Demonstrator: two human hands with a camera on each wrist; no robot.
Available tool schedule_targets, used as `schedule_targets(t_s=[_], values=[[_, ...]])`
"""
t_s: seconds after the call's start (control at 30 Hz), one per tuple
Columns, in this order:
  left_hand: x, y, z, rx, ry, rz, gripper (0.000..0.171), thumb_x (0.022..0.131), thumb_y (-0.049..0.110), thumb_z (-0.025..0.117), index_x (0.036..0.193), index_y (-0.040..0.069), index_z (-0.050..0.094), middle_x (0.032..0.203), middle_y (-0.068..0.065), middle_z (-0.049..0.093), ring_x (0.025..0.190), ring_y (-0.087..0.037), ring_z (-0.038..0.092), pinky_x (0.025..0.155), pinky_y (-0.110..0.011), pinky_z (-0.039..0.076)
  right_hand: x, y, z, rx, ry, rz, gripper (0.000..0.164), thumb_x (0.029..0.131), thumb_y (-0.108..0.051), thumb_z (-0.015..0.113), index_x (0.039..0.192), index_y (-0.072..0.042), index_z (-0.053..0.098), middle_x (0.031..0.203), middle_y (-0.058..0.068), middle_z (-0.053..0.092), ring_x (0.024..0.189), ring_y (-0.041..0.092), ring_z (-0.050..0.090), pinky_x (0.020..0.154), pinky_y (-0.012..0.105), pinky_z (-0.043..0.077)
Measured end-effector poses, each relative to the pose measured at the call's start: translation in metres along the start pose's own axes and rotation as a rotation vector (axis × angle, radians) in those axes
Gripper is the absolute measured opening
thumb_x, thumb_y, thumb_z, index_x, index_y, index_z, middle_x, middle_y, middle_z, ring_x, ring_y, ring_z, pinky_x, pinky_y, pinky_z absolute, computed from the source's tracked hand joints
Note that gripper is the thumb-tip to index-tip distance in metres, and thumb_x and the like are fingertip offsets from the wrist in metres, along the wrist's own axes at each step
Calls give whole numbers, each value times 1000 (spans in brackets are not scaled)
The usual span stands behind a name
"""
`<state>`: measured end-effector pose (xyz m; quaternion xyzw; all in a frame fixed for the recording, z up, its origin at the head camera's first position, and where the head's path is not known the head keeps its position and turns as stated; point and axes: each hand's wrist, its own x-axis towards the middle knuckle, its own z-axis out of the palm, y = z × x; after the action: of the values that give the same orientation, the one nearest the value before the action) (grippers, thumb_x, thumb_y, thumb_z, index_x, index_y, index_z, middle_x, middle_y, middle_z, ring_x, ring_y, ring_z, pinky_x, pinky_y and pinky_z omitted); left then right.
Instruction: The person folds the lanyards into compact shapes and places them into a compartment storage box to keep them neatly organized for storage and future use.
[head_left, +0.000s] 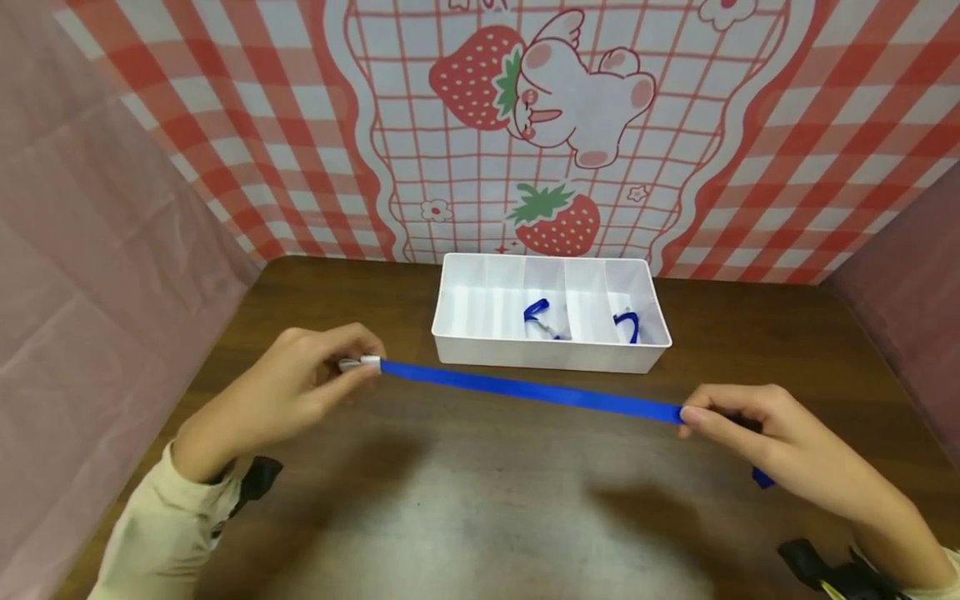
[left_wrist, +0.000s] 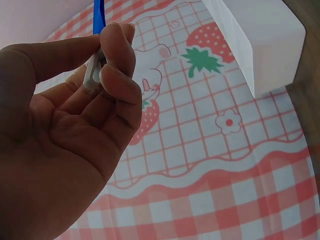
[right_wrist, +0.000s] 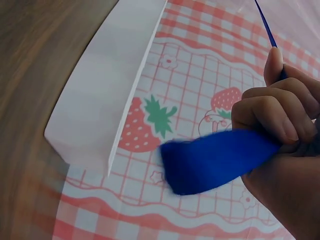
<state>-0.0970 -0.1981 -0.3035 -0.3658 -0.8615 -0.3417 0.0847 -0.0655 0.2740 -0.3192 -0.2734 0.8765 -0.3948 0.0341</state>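
A flat blue strap is stretched nearly straight between the two hands, in front of a white box, sloping slightly down to the right. My left hand pinches the small white end piece of the strap between thumb and fingers. In the left wrist view this white piece looks like a narrow loop, partly covered by the fingertips. With thumb and forefinger, my right hand pinches the strap's other stretch. The strap's loose tail sticks out below the curled fingers in the right wrist view.
The white divided box stands at the back of the brown wooden table. Blue strap pieces lie in two of its compartments, one a curved blue strap. Behind it hangs a red-and-white checked cloth with strawberries.
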Motion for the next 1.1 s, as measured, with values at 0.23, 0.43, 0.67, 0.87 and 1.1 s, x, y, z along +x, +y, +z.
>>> schedule_targets(t_s=[0.23, 0.43, 0.67, 0.87, 1.1], values=[[-3, -7, -4, -5, -13, -32, 10, 94, 4, 67, 98, 14, 66, 77, 12, 64, 60, -3, 58, 50, -21, 49, -10, 6, -4, 17, -15, -3, 28, 99, 2, 55, 92, -22, 68, 79, -7, 62, 63, 13, 46, 52, 28, 37], [-8, -16, -7, -35, -6, -84, 12, 93, 1, 68, 97, 12, 66, 75, 10, 65, 59, -3, 61, 51, -23, 53, -17, 8, -9, 6, -8, 8, 28, 98, 4, 56, 92, -21, 68, 80, -6, 62, 64, 12, 46, 53, 29, 37], [-14, -22, -7, -51, -32, -122, 11, 94, 3, 68, 97, 13, 65, 77, 11, 64, 60, -4, 61, 52, -26, 53, -23, 14, -10, 4, -2, 6, 29, 96, 6, 57, 92, -21, 68, 81, -6, 65, 65, 12, 48, 54, 29, 37], [-20, -24, -6, -43, -31, -140, 14, 94, 3, 67, 96, 17, 64, 76, 11, 64, 58, -6, 61, 50, -26, 52, -28, 22, -14, 22, -25, 5, 30, 97, 7, 54, 96, -18, 68, 76, -5, 58, 62, 13, 45, 51, 28, 38], [-25, -26, -8, -22, -17, -144, 13, 94, 1, 66, 96, 14, 65, 77, 12, 65, 61, -4, 62, 49, -23, 51, -36, 31, -21, 42, -26, 88, 29, 101, 5, 49, 99, -17, 68, 62, 0, 41, 50, 11, 39, 41, 25, 37]])
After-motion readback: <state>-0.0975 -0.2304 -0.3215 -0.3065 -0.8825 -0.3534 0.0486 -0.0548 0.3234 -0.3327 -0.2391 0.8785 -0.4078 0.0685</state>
